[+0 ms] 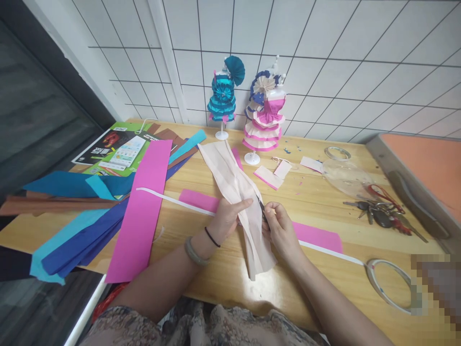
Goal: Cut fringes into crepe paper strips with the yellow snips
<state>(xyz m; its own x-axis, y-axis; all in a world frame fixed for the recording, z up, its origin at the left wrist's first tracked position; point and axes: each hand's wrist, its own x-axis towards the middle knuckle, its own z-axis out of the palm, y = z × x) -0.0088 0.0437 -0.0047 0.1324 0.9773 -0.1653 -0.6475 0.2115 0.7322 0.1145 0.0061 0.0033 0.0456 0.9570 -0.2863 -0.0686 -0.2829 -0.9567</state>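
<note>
A long cream crepe paper strip (232,175) lies lengthwise before me, folded and creased. My left hand (230,216) is closed on its middle, the thumb pressed on top. In my right hand (279,223) is a small pair of dark scissors (261,206), its blades at the strip's right edge. The fingers hide most of the handles. Beneath the cream paper runs a pink strip (317,237) with white tape (331,252) along its near edge. The tape leads to a roll (391,286) at the right.
Two dress forms in ruffled paper, one teal (222,98) and one pink and cream (264,125), stand by the tiled wall, a blue one behind. Left lie a wide pink sheet (144,206), blue strips (90,233) and a booklet (111,149). Keys (382,214) and a second tape roll (337,153) lie right.
</note>
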